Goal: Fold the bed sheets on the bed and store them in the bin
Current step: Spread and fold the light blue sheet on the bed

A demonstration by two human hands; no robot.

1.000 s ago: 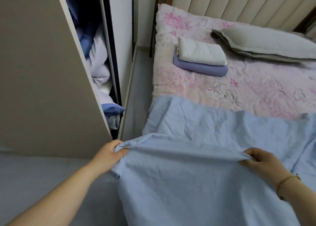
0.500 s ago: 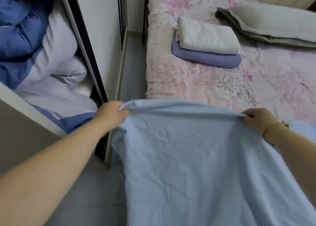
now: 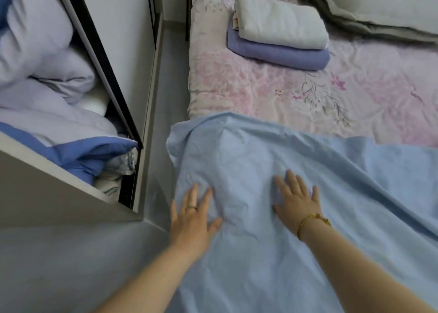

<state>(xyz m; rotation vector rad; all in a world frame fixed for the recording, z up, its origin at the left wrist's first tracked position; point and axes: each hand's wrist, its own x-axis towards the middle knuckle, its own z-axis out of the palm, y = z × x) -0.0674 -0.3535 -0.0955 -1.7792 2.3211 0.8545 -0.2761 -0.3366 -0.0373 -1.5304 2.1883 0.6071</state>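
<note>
Head cam: left hand and right hand lay flat, fingers spread, pressing the light blue sheet. I saw it spread over the bed near end; folded white sheet sat on folded purple sheet farther up.

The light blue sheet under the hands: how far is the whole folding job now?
Done: a white folded sheet lies on a purple folded sheet on the bed. In hand: the left hand and right hand press flat on the light blue sheet, wide and wrinkled. Left: finish folding it, then store all three.
</note>
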